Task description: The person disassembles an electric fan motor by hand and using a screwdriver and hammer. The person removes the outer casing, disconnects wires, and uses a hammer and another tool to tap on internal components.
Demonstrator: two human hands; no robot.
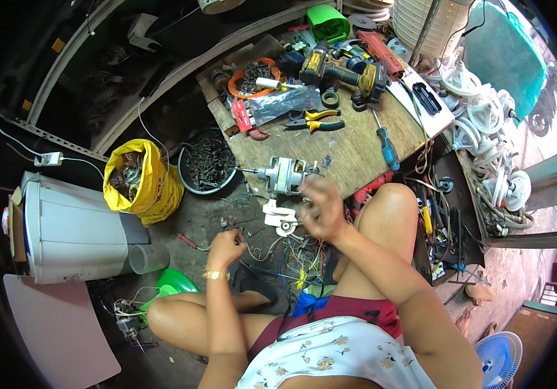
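A silver electric fan motor (284, 175) sits at the near edge of the wooden work board, its shaft pointing left. Below it hangs a white plastic bracket (280, 217). Beside the motor's right end is my right hand (322, 211), fingers curved and apart, with nothing visible in them. My left hand (226, 248) is lower and to the left, over the floor, its fingers pinched together. Whatever they may hold is too small to make out. Loose wires (301, 259) lie tangled between my legs, and a red-handled tool (188, 240) is on the floor left of that hand.
On the wooden board (350, 152) lie yellow-black pliers (317, 121), a cordless drill (343, 74) and a blue screwdriver (387, 148). A basin of screws (207, 162) and a yellow bag (142, 185) stand left. White plastic fan parts (486, 117) are piled right, near a tool-filled drawer (440, 220).
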